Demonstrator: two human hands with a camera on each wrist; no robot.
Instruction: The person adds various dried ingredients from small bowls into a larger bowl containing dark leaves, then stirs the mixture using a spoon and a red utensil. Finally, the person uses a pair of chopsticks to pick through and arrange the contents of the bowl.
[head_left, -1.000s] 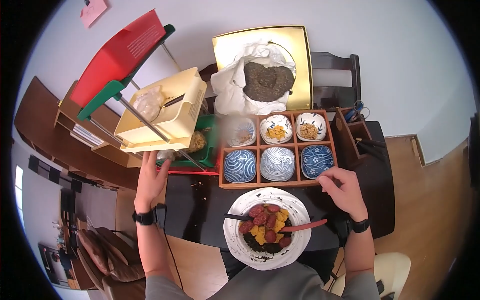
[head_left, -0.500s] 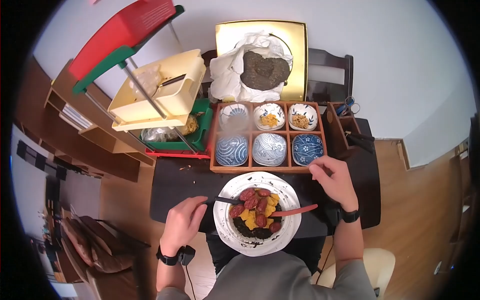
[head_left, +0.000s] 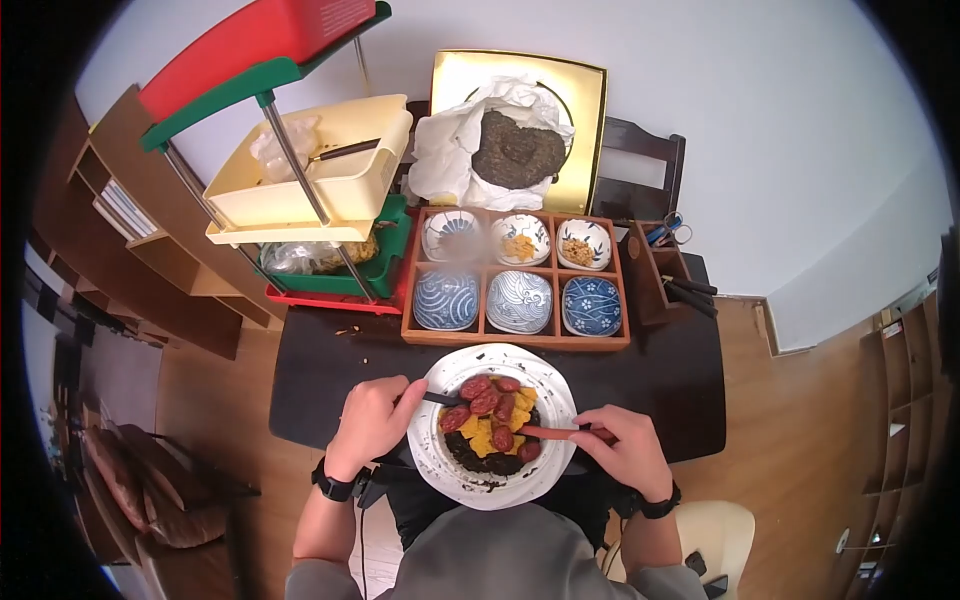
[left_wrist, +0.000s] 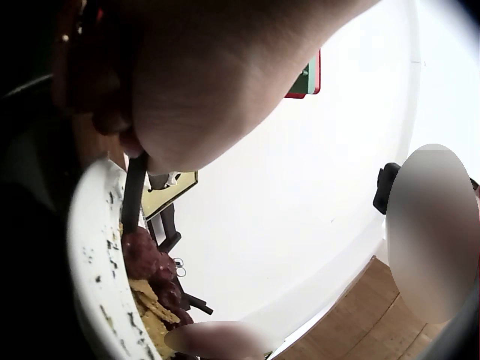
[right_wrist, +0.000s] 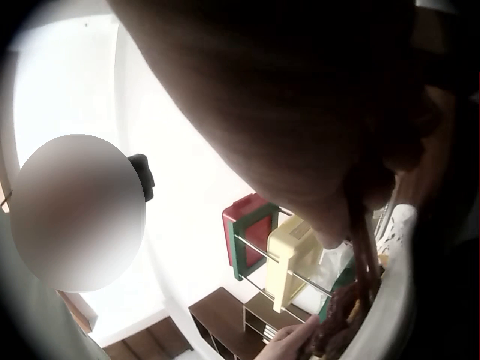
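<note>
A white bowl [head_left: 492, 497] at the table's near edge holds red dates [head_left: 485, 401], yellow pieces [head_left: 480, 439] and dark leafy bits. My left hand [head_left: 372, 425] grips the black utensil [head_left: 440, 398] at the bowl's left rim; the left wrist view shows this black utensil [left_wrist: 133, 193] reaching down to the dates. On the right side, my right hand [head_left: 628, 450] pinches the reddish utensil [head_left: 552, 433], whose far end lies among the dates. The right wrist view shows the reddish utensil [right_wrist: 362, 251] under the fingers.
Behind the bowl stands a wooden compartment tray [head_left: 516, 341] with several small dishes. A tiered rack with a cream bin [head_left: 290, 208] is at the left, a dark cake on paper [head_left: 440, 165] at the back, and a wooden holder [head_left: 650, 275] with scissors at the right.
My left hand has come from the rack to the black utensil and taken hold of it. My right hand has moved from the tray's corner down to the reddish utensil and grips it.
</note>
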